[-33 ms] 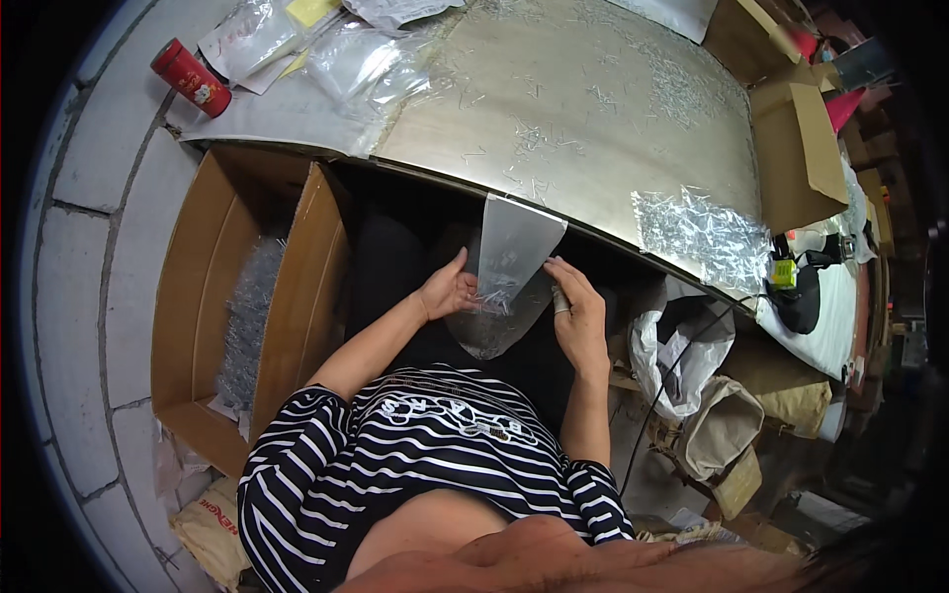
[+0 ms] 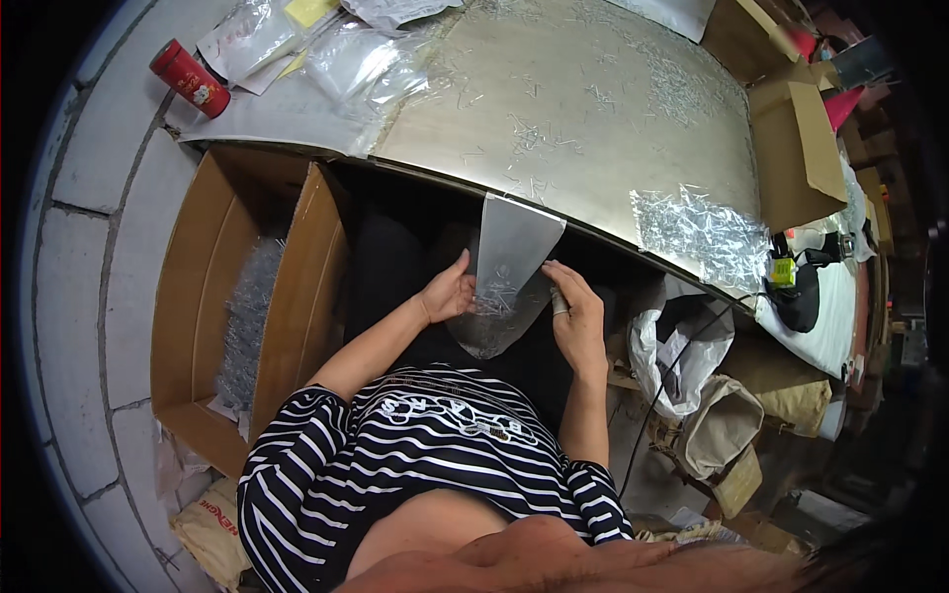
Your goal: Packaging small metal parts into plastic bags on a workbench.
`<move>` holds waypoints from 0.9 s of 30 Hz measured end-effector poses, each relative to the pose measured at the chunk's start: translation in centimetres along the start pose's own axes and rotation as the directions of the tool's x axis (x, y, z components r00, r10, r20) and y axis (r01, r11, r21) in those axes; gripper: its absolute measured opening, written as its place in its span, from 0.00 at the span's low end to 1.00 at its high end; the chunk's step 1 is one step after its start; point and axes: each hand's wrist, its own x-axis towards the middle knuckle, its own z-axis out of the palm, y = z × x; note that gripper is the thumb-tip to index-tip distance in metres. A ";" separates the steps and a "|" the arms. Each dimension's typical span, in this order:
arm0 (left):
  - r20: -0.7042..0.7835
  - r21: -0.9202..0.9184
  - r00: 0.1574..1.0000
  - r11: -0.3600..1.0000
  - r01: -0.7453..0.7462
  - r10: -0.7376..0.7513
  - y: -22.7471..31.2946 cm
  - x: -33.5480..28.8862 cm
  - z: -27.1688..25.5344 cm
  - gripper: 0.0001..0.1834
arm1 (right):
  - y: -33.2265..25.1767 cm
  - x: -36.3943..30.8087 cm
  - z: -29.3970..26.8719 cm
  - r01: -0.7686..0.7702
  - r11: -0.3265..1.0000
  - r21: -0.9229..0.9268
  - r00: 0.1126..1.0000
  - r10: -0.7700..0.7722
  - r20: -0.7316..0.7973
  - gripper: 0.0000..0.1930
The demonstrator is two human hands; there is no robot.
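A grey chute-like sheet (image 2: 514, 229) hangs from the worktable's near edge and narrows toward my lap. Around its lower end is a clear plastic bag (image 2: 484, 346). Small shiny metal pins (image 2: 494, 296) show near the chute's tip, at the bag. My left hand (image 2: 448, 292) holds the bag's left side, thumb raised and fingers bent against the plastic. On the right side, my right hand (image 2: 578, 311) holds it with long, nearly straight fingers; one finger wears a pale band. Where the fingertips meet the plastic is partly hidden.
Loose pins lie scattered over the metal worktable (image 2: 474, 128), with a dense heap (image 2: 702, 237) at its right. A cardboard box (image 2: 193, 296) of pins stands at my left. A red can (image 2: 191, 79), clear bags (image 2: 356, 64) and white sack (image 2: 682, 346) are nearby.
The pins around the chute's lower end look slightly shifted, and the fingers of my left hand have moved a little. Otherwise both hands keep nearly the same place.
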 end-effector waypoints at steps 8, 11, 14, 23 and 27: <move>0.035 0.413 0.993 0.903 -0.120 0.116 -1.5 -1.8 5.3 0.28 | 0.3 -1.5 2.5 0.031 0.998 0.061 0.999 -0.033 0.027 0.23; -0.050 0.605 0.989 0.792 -0.084 0.143 -1.8 -1.6 3.3 0.26 | 1.0 -1.7 5.3 0.077 0.995 0.063 0.946 -0.093 0.310 0.26; -0.110 0.691 0.984 0.722 -0.025 0.140 -2.0 -1.7 3.3 0.23 | 1.2 -1.3 5.5 -0.041 0.998 0.055 0.893 0.012 0.450 0.23; -0.190 0.605 0.979 0.794 0.058 0.073 -2.0 -2.4 5.0 0.22 | 2.2 -0.4 2.6 -0.183 0.968 0.170 0.951 0.131 0.278 0.20; -0.138 0.755 0.973 0.655 -0.019 0.187 -0.8 -2.4 8.3 0.21 | 3.2 -0.1 4.5 -0.024 0.990 -0.139 0.966 0.058 0.251 0.13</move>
